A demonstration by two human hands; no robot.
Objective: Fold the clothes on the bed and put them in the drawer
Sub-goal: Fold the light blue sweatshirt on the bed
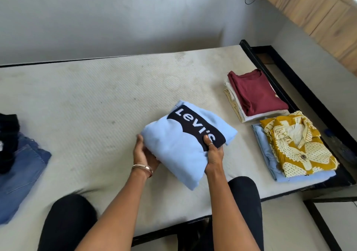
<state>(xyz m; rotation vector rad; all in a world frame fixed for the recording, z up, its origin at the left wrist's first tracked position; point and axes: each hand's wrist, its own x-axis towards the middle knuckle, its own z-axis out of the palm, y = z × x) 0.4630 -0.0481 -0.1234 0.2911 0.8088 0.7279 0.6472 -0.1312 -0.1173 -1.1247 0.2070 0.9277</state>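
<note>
Folded light-blue sweatshirt (179, 148), printed with a black "Levi's" panel, is held just above the near part of the bed (87, 100), close to its front edge. It is gripped from both sides by the hands: the left hand (144, 154) is curled round its left edge with the fingers tucked beneath, and the right hand (213, 154) is clamped on its right edge, the thumb laid over the black panel.

To the right, two piles are set near the bed's edge: a maroon shirt (255, 94) is stacked on pale folded garments, and just in front of it a yellow patterned shirt (297, 146) is laid on a light-blue one. At the left edge, blue jeans (21, 169) are seen, with a dark garment (7, 140) partly over them.
</note>
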